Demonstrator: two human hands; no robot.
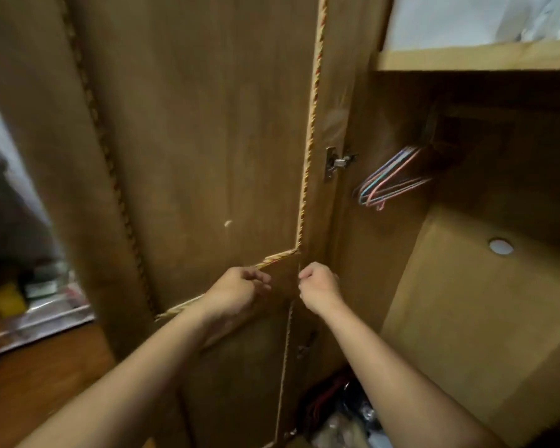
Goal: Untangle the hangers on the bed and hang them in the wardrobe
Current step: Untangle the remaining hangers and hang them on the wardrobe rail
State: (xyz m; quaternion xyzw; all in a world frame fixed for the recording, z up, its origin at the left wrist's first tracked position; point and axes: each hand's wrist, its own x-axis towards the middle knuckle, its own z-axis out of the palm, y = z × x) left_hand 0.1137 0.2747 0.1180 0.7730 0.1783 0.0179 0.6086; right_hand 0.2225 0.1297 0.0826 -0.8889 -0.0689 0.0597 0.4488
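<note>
Your two forearms reach up from the bottom of the view, and both hands sit close together in front of the wardrobe door (pixel 207 140), at its lower trim. Your left hand (pixel 236 291) has its fingers curled in; whether it pinches the gold braided trim (pixel 307 150) or nothing at all, the view doesn't settle. Your right hand (pixel 319 286) is curled into a loose fist right at the door's edge, and no hanger shows in it; it may be touching that edge, but I can't be sure.

The hangers (pixel 392 179) are the thing to mind. A bunch of thin coloured wire ones, pink, blue and purple, hangs inside the open wardrobe (pixel 466 302), up and to the right of both hands and well apart from them. Your right hand is the nearer one. Their hooks go up into the dark at the upper right, where the rail is hidden; their long bars slope down and to the left, toward the hinge (pixel 337 163), so the corner ends point back toward you.

No bed is in view, so judging by this, any hangers left to untangle lie somewhere behind you.
</note>
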